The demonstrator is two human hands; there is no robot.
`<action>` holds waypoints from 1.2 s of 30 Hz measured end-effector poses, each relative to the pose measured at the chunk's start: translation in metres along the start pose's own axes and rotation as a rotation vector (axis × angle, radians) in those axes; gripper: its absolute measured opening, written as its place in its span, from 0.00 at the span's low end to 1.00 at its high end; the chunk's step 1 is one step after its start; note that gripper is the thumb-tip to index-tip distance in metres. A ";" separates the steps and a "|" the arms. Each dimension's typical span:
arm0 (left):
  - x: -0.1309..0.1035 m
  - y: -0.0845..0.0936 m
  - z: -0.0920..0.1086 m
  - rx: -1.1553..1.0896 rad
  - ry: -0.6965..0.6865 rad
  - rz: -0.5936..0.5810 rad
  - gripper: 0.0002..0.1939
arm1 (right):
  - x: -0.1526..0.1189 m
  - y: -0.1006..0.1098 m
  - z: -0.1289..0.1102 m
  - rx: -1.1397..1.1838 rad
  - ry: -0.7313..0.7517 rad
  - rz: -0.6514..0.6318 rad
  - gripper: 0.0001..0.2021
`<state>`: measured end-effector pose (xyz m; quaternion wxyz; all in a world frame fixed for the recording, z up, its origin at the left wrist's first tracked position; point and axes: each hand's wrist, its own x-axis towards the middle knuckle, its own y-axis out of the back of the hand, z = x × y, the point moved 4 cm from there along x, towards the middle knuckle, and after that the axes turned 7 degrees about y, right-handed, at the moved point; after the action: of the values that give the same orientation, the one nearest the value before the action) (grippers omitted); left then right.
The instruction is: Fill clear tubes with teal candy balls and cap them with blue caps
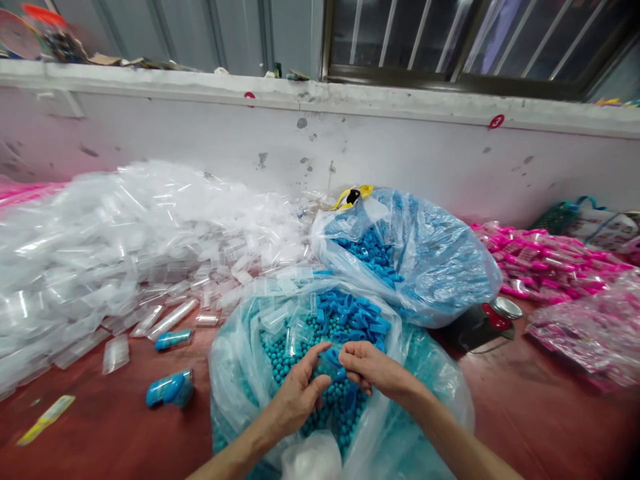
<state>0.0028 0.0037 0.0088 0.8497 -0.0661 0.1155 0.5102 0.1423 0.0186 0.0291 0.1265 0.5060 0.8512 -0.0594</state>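
Over an open plastic bag [230, 360], my left hand [300, 387] curves its thumb and forefinger around a clear plastic tube [327, 362] with blue showing through it. My right hand [373, 369] is closed beside it, its fingers pinched at a blue plastic piece [343, 373] by the tube's end; the fingers partly hide that piece. Below both hands the bag holds small teal beads [283, 353], a heap of blue plastic pieces [353, 317] and some clear tubes [280, 317].
Clear tubes [165, 233] pile up at left. Two filled tubes [170, 390] with blue parts and a yellow cutter [46, 420] lie on the red table [115, 440]. Behind sits another bag [425, 247] of blue pieces. Rightward are a dark jar [477, 327] and pink packs [545, 260].
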 end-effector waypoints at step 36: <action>0.000 -0.002 -0.004 -0.264 0.203 -0.071 0.33 | -0.003 -0.014 0.003 0.078 0.108 0.043 0.13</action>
<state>0.0037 0.0022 0.0052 0.8350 -0.2324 0.1305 0.4814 0.1323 0.0086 0.0272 0.0616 0.5312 0.8427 -0.0622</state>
